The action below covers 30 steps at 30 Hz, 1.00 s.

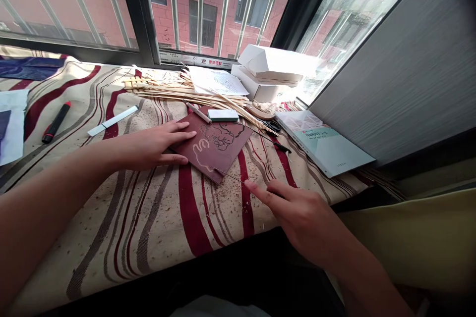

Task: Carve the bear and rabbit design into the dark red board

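Note:
A dark red board point(215, 146) with an animal outline cut into it lies on the striped cloth point(148, 218). My left hand point(156, 146) rests flat on the board's left edge, fingers stretched out and holding nothing. My right hand point(301, 213) is at the board's near right corner, with the index finger pointing along a thin metal-tipped tool point(230, 177). A dark handle shows under the fingers. The tool's tip touches the board's near corner.
Behind the board lie a pencil point(198, 112), a pale block point(223, 115), bamboo strips point(178, 94), scissors point(273, 125), a paper sheet point(217, 81) and white boxes point(271, 72). A book point(323, 141) lies right. A red marker point(55, 122) and white strip point(112, 121) lie left.

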{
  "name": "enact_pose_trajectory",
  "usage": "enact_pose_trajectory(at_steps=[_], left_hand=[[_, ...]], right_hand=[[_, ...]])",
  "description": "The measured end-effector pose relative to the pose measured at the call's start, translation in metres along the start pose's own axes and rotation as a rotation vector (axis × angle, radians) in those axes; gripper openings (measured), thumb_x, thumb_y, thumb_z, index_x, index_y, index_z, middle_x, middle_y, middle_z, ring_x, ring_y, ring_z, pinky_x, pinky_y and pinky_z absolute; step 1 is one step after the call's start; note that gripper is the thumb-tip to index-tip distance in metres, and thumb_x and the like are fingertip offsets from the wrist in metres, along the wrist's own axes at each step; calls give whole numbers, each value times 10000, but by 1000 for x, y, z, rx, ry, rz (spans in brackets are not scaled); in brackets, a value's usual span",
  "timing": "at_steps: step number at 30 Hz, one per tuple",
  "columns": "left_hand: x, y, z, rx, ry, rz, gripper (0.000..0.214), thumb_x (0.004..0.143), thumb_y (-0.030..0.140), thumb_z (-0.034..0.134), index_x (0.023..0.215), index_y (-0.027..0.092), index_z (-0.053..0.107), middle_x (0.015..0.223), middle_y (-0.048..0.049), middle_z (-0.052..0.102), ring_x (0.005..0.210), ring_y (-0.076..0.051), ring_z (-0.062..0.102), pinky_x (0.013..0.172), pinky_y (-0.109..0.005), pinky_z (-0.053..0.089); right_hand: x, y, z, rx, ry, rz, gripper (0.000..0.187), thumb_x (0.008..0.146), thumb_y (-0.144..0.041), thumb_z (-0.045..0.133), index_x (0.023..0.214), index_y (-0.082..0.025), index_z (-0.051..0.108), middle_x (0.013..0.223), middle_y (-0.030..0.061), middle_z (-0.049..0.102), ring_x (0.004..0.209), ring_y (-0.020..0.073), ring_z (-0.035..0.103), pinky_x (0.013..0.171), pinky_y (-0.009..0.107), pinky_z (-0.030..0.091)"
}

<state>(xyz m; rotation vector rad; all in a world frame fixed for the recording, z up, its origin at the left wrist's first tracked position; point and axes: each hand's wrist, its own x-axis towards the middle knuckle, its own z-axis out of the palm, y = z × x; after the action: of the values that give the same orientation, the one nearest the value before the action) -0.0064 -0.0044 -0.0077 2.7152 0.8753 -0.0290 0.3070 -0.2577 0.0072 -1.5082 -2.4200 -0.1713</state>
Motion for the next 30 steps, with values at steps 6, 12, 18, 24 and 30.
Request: enact_pose_trajectory(at_steps=[6,12,18,24,30], left_hand=[[3,29,2,113,21,-68,1096,969,950,464,1759,191,443,1865,-188,256,1741,-471,201,1412,-650,204],[5,62,10,92,-24,52,1001,1036,845,507,1786,193,385,1878,-162,189,1760,-448,128,1427,-642,161],[-6,76,2,-226,-161,460,636,1104,588,610,1697,367,547,1847,-28,329,1741,-334,280,1444,-508,228],[-1,90,10,-173,-31,464,637,1109,583,631,1669,280,598,1825,-131,370,1708,-385,354,1426,-552,288],[1,96,8,62,-64,373,574,1096,538,674,1616,296,656,1836,-157,322,1701,-488,308,1379,-715,292]], right_hand=[[4,17,16,38,71,162,537,1135,-132,396,1619,-176,625,966,62,750,745,161,690,692,261,559],[55,45,18,-243,-164,447,606,1172,-216,317,1768,-171,414,1368,173,776,1091,291,761,907,372,584],[97,80,14,-325,-277,468,605,1133,-156,425,1736,-161,462,1309,212,788,1136,335,758,907,380,553],[139,92,1,-239,-311,331,457,1087,-78,535,1518,-100,687,1346,235,757,1293,337,708,1061,409,526],[223,70,25,-19,-225,100,326,1168,-293,573,1451,-187,695,1422,109,731,1289,239,709,1125,429,583]])
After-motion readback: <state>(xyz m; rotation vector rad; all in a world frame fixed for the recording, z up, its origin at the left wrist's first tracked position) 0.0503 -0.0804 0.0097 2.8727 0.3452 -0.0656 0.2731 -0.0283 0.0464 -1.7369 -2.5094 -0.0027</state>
